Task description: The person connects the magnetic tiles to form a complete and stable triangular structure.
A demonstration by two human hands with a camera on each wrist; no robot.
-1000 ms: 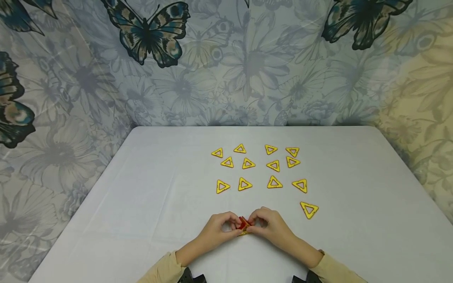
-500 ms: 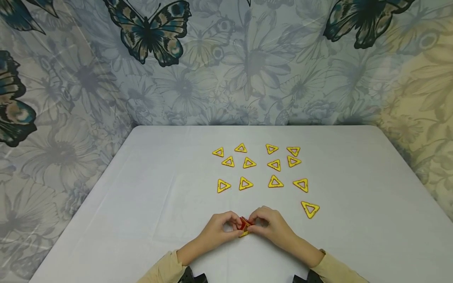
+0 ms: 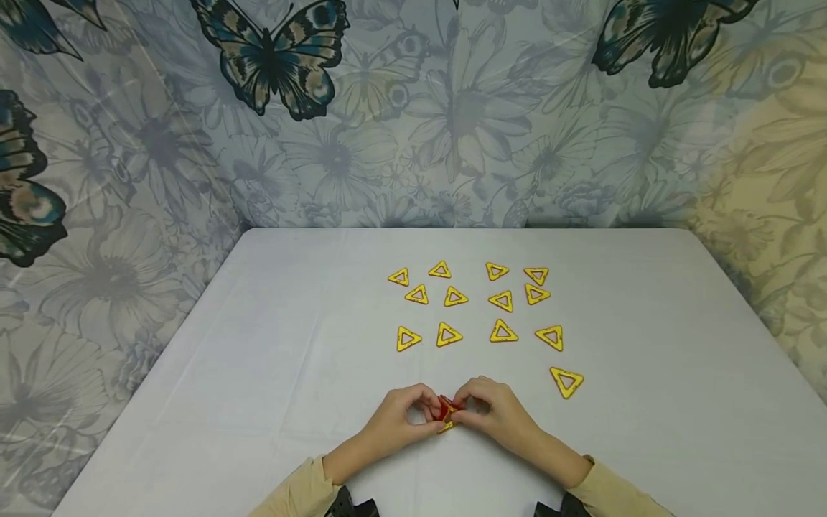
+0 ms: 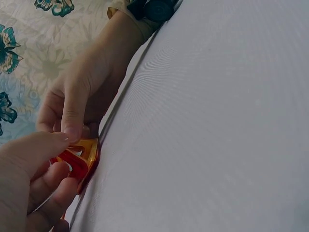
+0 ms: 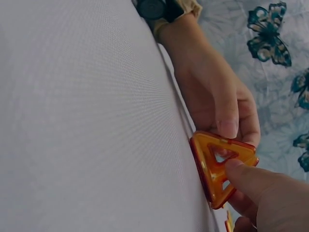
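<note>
White table (image 3: pixel 336 359) against a butterfly-patterned backdrop (image 3: pixel 420 158).

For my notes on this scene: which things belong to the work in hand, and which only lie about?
Work in hand:
left hand
right hand
red-and-orange triangular pieces, held by both

Lying about, unheld:
thirteen yellow triangles on the white table, perhaps spares

White-topped table (image 3: pixel 194 402) set before floral wall covering (image 3: pixel 465 143); far corners rounded, surface marked by faint creases. Same covering carried along left and right sides, printed with large pale flowers and dark teal-and-beige butterflies. One butterfly (image 3: pixel 270 57), left of centre, shown nearly whole; others cut by frame edges. Right side tinted warm yellow, middle toned cool blue-grey. Tabletop lit softly, fairly evenly. Dark strips seen just behind far table edge.
</note>
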